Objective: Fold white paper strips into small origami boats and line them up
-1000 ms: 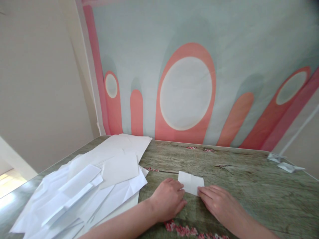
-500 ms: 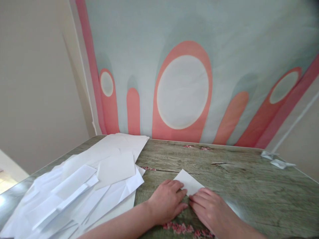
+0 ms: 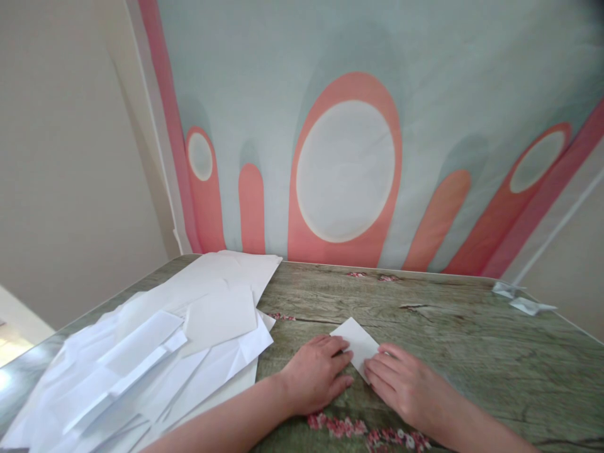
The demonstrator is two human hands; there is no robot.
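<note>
A small white piece of paper [image 3: 359, 343] lies at a slant on the table between my hands. From its left side, my left hand [image 3: 318, 371] holds the paper down with curled fingertips, the thumb resting apart from it on the tabletop. My right hand [image 3: 401, 380] has its fingers bunched along the paper's lower right edge. The fingers hide part of the paper, and I cannot tell how it is folded.
A wide heap of white paper sheets [image 3: 219, 321], some creased, covers the table's left side. Two small folded white paper pieces [image 3: 533, 306] lie at the far right edge. The wood-patterned tabletop [image 3: 495, 365] meets a wall covering [image 3: 264, 75] behind.
My right hand has shifted slightly right and up along the paper's edge, uncovering more of its lower part. The paper has turned a little; my left hand stays almost in place.
</note>
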